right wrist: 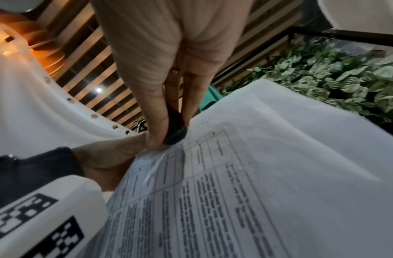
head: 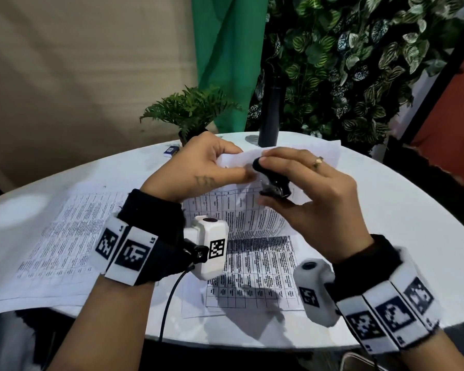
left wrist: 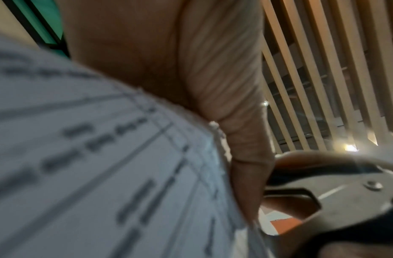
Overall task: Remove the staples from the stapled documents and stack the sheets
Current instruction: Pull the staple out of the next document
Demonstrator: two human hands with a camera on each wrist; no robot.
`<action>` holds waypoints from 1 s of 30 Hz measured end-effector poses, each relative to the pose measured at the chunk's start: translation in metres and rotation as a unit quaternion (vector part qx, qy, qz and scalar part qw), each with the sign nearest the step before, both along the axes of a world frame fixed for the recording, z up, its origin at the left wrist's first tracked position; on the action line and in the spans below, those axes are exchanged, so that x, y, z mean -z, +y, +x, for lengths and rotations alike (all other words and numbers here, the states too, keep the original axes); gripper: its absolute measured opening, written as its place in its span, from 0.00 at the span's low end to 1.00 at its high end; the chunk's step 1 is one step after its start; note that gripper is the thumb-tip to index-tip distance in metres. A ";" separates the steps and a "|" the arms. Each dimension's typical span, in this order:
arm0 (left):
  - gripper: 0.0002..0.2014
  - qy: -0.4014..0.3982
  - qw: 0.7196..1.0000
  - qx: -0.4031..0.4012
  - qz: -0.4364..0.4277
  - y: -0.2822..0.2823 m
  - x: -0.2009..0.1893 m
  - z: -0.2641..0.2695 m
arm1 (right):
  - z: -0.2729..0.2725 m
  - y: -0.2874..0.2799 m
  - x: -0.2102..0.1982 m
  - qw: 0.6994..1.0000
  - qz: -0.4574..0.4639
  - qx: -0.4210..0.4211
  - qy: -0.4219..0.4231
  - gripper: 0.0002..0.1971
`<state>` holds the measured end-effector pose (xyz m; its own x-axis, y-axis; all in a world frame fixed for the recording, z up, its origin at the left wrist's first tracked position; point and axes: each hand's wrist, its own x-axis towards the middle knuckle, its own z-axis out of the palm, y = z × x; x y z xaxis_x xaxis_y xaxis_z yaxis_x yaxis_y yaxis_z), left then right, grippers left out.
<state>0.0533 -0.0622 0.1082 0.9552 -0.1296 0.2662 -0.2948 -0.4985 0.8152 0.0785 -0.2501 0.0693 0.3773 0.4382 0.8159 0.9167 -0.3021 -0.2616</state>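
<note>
My left hand [head: 220, 167] pinches the top corner of a stapled document [head: 239, 212] printed with tables and holds it raised above the table. My right hand [head: 287, 180] grips a black staple remover [head: 272, 180] by its two wings, with its claws at that same corner. In the right wrist view the staple remover [right wrist: 174, 131] meets the document [right wrist: 235, 183] at its corner, beside my left hand [right wrist: 109, 160]. The left wrist view shows the document [left wrist: 91, 165], my thumb and the metal body of the staple remover [left wrist: 345, 197]. The staple itself is hidden.
Printed sheets [head: 56, 242] lie on the white table [head: 399, 236] at the left, and another sheet [head: 257, 277] lies flat under my hands. A small potted fern [head: 190, 108], a black post [head: 269, 113] and a small box [head: 170, 150] stand at the far edge.
</note>
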 end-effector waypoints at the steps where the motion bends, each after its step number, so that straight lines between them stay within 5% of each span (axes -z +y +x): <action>1: 0.14 -0.003 1.000 0.004 0.000 0.000 0.001 0.000 | 0.000 0.002 -0.001 1.000 -0.009 -0.004 -0.010 0.20; 4: 0.20 -0.007 1.000 0.012 -0.007 0.000 0.002 0.002 | 0.002 0.004 -0.004 0.999 -0.027 -0.009 -0.032 0.19; 16: 0.04 0.002 1.000 0.005 0.001 -0.001 0.002 0.002 | 0.005 0.003 -0.010 0.993 -0.077 -0.006 -0.088 0.17; 30: 0.01 0.040 0.997 0.043 -0.040 0.001 0.000 0.000 | 0.011 0.005 -0.014 0.985 -0.117 -0.027 -0.120 0.10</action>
<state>0.0530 -0.0614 0.1084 0.9602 -0.1934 0.2015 -0.2654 -0.4067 0.8742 0.0899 -0.2449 0.0836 0.1566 0.6392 0.7529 0.9601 -0.2774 0.0358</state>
